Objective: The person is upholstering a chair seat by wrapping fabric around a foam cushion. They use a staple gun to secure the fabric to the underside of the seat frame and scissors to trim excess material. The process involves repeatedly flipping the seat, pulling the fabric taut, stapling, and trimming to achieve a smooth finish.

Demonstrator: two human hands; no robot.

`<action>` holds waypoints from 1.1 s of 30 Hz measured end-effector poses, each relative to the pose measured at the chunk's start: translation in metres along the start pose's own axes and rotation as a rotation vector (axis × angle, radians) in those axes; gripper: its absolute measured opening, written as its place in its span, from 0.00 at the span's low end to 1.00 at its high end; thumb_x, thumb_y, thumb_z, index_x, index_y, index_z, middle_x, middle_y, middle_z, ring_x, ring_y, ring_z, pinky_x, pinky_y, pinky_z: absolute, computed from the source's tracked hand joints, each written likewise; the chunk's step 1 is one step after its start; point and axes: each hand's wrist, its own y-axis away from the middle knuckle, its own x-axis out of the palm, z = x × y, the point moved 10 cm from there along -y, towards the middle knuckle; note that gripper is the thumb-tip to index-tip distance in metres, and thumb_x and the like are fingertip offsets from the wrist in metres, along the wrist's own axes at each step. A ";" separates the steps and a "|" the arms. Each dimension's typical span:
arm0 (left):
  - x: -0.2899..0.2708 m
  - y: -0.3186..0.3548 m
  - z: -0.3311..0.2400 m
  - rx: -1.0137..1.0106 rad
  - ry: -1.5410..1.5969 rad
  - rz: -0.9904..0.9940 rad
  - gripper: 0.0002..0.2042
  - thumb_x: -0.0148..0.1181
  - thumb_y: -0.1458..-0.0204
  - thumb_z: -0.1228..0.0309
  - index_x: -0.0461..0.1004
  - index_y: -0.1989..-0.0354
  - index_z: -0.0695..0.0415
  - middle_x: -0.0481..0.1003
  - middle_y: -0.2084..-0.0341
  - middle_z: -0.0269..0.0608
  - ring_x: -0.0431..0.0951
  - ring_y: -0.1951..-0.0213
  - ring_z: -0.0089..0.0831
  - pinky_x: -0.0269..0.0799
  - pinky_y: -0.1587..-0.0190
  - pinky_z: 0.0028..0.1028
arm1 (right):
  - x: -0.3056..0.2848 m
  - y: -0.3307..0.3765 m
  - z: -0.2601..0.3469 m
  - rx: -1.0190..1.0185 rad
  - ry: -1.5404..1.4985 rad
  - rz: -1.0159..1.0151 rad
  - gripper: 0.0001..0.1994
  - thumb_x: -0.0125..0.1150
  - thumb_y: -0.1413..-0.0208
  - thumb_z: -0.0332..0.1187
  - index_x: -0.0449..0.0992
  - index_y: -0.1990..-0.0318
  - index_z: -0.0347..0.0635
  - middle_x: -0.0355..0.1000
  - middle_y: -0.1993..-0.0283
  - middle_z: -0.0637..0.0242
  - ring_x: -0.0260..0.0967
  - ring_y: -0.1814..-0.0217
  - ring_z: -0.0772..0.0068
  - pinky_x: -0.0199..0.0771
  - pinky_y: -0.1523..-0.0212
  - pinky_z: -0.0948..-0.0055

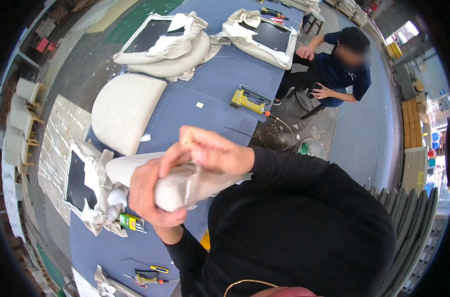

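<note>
In front of my chest is a padded beige upholstered seat cushion [174, 190], its fabric gathered in a loose fold along the near end. My left hand [148, 190] is wrapped round that end, thumb underneath and fingers on top. Just over the fold, my right hand [212, 151] is closed in a pinch and slightly blurred by motion; what lies between its fingertips is hidden. Beyond my hands rests a rounded beige cushion [128, 111] on the blue-grey worktable [178, 111]. A yellow staple gun [250, 103] with an air hose lies right of it.
Partly covered seats [163, 47] with black undersides stand at the far side, and another seat [81, 180] lies left. Close by are a green-and-yellow box [131, 222], a second staple gun [148, 278] and a screwdriver [159, 269]. A co-worker [339, 69] sits at the right.
</note>
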 end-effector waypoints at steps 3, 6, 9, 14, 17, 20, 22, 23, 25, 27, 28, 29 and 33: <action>0.029 -0.013 -0.014 0.063 -0.084 0.049 0.45 0.58 0.45 0.27 0.84 0.55 0.69 0.85 0.62 0.57 0.87 0.61 0.53 0.81 0.53 0.45 | -0.061 0.020 -0.009 0.098 -0.042 -0.261 0.16 0.49 0.18 0.47 0.63 0.57 0.46 0.80 0.50 0.57 0.77 0.49 0.63 0.76 0.44 0.62; 0.027 -0.017 0.000 -0.029 -0.064 -0.040 0.45 0.56 0.45 0.27 0.84 0.56 0.69 0.85 0.63 0.58 0.86 0.61 0.55 0.80 0.52 0.46 | -0.162 0.076 -0.051 0.331 0.137 -0.601 0.17 0.51 0.19 0.47 0.65 0.61 0.49 0.71 0.66 0.72 0.67 0.66 0.79 0.71 0.61 0.74; 0.005 -0.011 0.021 -0.130 -0.086 -0.129 0.49 0.51 0.43 0.23 0.84 0.55 0.70 0.85 0.60 0.59 0.86 0.58 0.55 0.79 0.49 0.47 | -0.228 0.157 -0.089 0.521 0.085 -0.795 0.17 0.54 0.20 0.47 0.66 0.64 0.53 0.52 0.74 0.85 0.47 0.77 0.89 0.47 0.76 0.77; -0.031 0.010 0.045 -0.288 -0.200 -0.257 0.55 0.40 0.41 0.19 0.83 0.51 0.71 0.85 0.56 0.58 0.85 0.52 0.51 0.79 0.44 0.47 | -0.250 0.200 -0.109 0.729 -0.028 -0.850 0.18 0.56 0.22 0.50 0.67 0.65 0.52 0.50 0.76 0.86 0.43 0.78 0.89 0.44 0.77 0.77; -0.043 0.022 0.054 -0.316 -0.267 -0.257 0.55 0.35 0.38 0.21 0.80 0.45 0.72 0.83 0.50 0.56 0.83 0.49 0.48 0.78 0.42 0.45 | -0.276 0.186 -0.106 0.761 0.129 -0.781 0.20 0.55 0.21 0.49 0.66 0.67 0.52 0.49 0.75 0.86 0.43 0.76 0.90 0.44 0.76 0.78; -0.046 0.026 0.059 -0.365 -0.237 -0.293 0.54 0.34 0.37 0.22 0.79 0.44 0.71 0.82 0.49 0.56 0.83 0.48 0.48 0.78 0.42 0.46 | -0.313 0.185 -0.111 0.733 0.466 -0.632 0.25 0.53 0.21 0.51 0.70 0.71 0.43 0.59 0.77 0.76 0.54 0.75 0.81 0.57 0.72 0.69; -0.053 0.030 0.056 -0.394 -0.258 -0.332 0.54 0.33 0.37 0.22 0.79 0.44 0.71 0.82 0.49 0.55 0.83 0.48 0.48 0.79 0.42 0.46 | -0.327 0.199 -0.111 0.771 0.693 -0.503 0.29 0.52 0.23 0.53 0.73 0.70 0.35 0.69 0.77 0.63 0.65 0.74 0.64 0.68 0.66 0.57; -0.056 0.033 0.054 -0.405 -0.282 -0.352 0.54 0.33 0.37 0.22 0.79 0.43 0.71 0.82 0.49 0.55 0.83 0.48 0.48 0.79 0.42 0.47 | -0.335 0.216 -0.111 0.801 0.778 -0.454 0.27 0.52 0.23 0.52 0.76 0.68 0.35 0.74 0.74 0.59 0.70 0.71 0.59 0.71 0.64 0.56; -0.060 0.034 0.054 -0.423 -0.314 -0.377 0.54 0.32 0.37 0.22 0.79 0.43 0.72 0.82 0.49 0.56 0.83 0.48 0.48 0.79 0.42 0.47 | -0.347 0.277 -0.120 0.943 1.145 -0.202 0.23 0.52 0.25 0.48 0.81 0.62 0.37 0.81 0.65 0.52 0.80 0.62 0.49 0.77 0.59 0.55; -0.066 0.040 0.052 -0.445 -0.349 -0.379 0.54 0.31 0.37 0.23 0.78 0.42 0.72 0.82 0.49 0.56 0.82 0.47 0.48 0.79 0.41 0.48 | -0.342 0.337 -0.121 1.388 1.494 0.393 0.14 0.56 0.31 0.39 0.85 0.52 0.43 0.85 0.49 0.48 0.84 0.43 0.42 0.84 0.48 0.48; -0.067 0.045 0.048 -0.454 -0.337 -0.395 0.55 0.30 0.36 0.23 0.78 0.42 0.72 0.82 0.48 0.57 0.82 0.46 0.48 0.79 0.41 0.48 | -0.348 0.367 -0.119 1.492 1.509 0.454 0.12 0.59 0.35 0.37 0.86 0.53 0.45 0.84 0.46 0.47 0.84 0.41 0.43 0.84 0.46 0.43; -0.064 0.046 0.052 -0.466 -0.327 -0.410 0.55 0.30 0.36 0.23 0.78 0.42 0.72 0.81 0.48 0.57 0.82 0.46 0.48 0.79 0.40 0.48 | -0.363 0.383 -0.122 1.467 1.521 0.375 0.12 0.59 0.35 0.37 0.86 0.52 0.46 0.84 0.45 0.47 0.84 0.42 0.43 0.84 0.47 0.44; -0.060 0.042 0.040 -0.491 -0.387 -0.434 0.52 0.34 0.37 0.27 0.78 0.41 0.73 0.81 0.47 0.56 0.82 0.45 0.48 0.79 0.39 0.46 | -0.354 0.270 -0.101 1.047 1.541 -0.017 0.10 0.61 0.38 0.36 0.87 0.62 0.44 0.84 0.62 0.50 0.83 0.55 0.40 0.82 0.54 0.43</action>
